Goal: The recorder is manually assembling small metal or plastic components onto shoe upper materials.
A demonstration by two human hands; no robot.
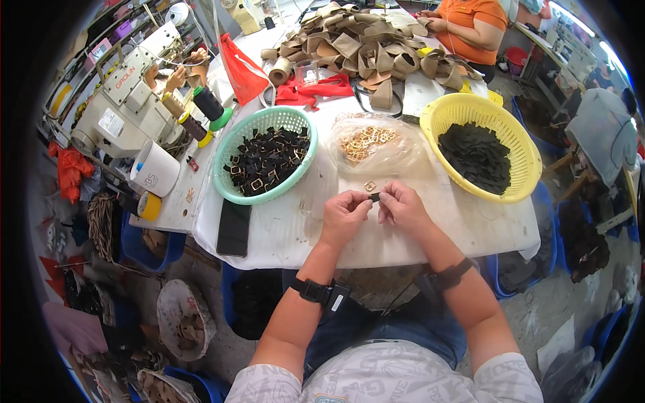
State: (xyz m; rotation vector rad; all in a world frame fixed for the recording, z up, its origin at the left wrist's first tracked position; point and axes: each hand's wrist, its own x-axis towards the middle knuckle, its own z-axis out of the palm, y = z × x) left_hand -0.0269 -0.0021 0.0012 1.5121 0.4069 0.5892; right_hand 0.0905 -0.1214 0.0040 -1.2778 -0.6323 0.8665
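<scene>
Both of my hands meet over the white tabletop at the near middle. My left hand (345, 213) is closed in a pinch at one end of a small black strap piece (375, 197). My right hand (400, 205) pinches the same piece from the other side. A gold square ring (370, 186) shows just beyond the fingertips; whether the strap passes through it I cannot tell. To the left, a mint-green basket (222, 176) holds black tabs with gold rings. Ahead is a clear plastic bag (410, 158) of loose gold rings. On the right, a yellow basket (531, 158) contains black strap pieces.
A black phone (234, 230) lies at the table's near left. Sewing machine (114, 121), thread spools (208, 104) and white cup (156, 168) stand farther left. Brown pieces (363, 47) are heaped at the back, near a person in orange (474, 30). Blue bins (161, 248) sit below.
</scene>
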